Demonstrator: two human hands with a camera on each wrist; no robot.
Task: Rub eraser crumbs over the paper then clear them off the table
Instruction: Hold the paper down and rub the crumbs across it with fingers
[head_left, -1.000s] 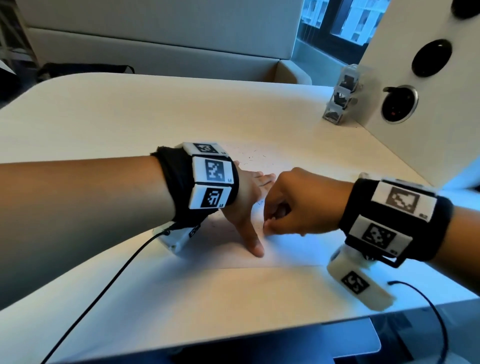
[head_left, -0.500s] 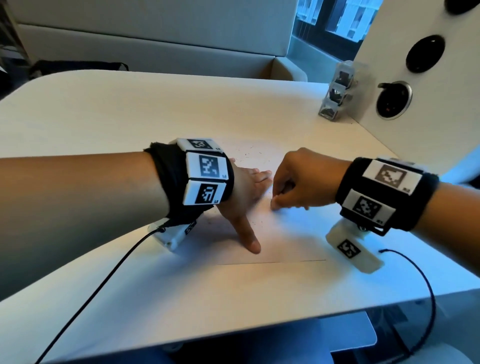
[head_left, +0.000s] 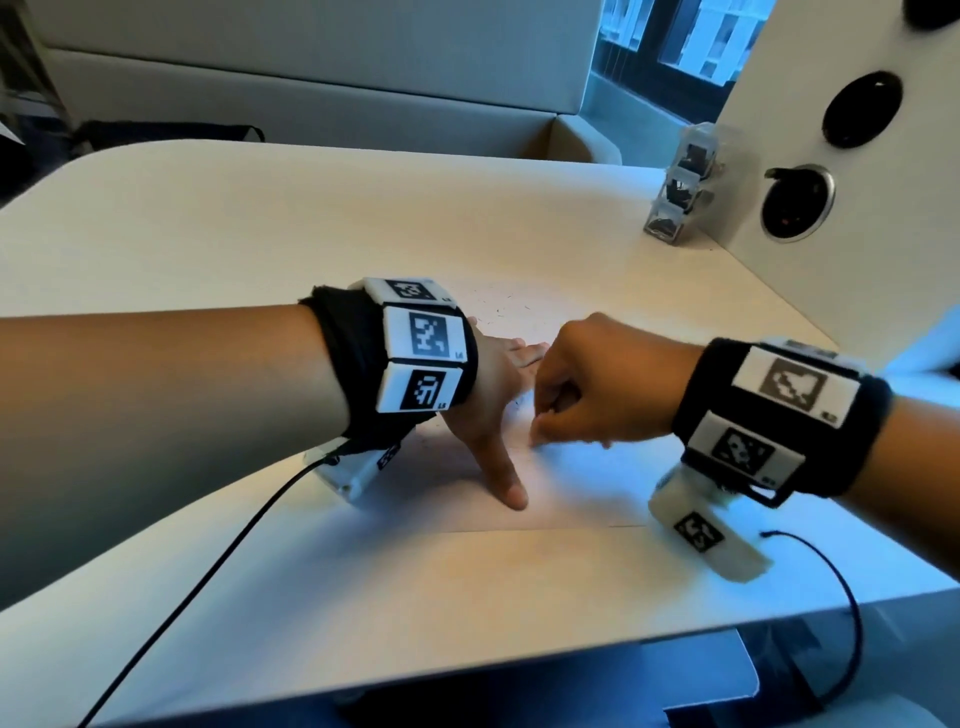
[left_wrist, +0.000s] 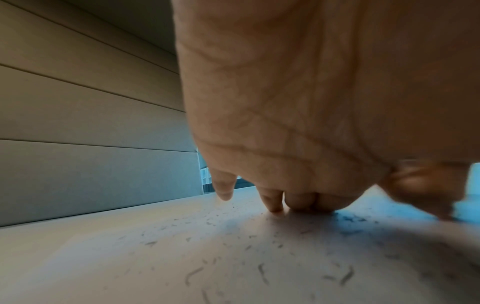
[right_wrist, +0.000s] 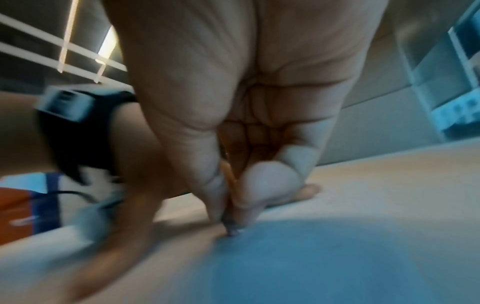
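A white sheet of paper (head_left: 571, 493) lies on the table, and my left hand (head_left: 491, 410) presses it flat with fingers straight and thumb spread toward me. Dark eraser crumbs (left_wrist: 259, 271) are scattered over the sheet, with more crumbs (head_left: 498, 312) past the left hand's fingers (left_wrist: 298, 201). My right hand (head_left: 537, 436) is curled just right of the left one. Its thumb and fingertips pinch a small eraser (right_wrist: 232, 230), whose tip touches the paper. The eraser is hidden by the fist in the head view.
A white panel with round black sockets (head_left: 857, 156) stands at the right, with a clear stacked holder (head_left: 680, 192) at its foot. A black cable (head_left: 208, 571) runs from the left wrist over the table's front edge. A padded bench lies behind the table.
The right hand slid away from me along the paper, then came back a little, still pinching the eraser. The left hand stayed pressed in place.
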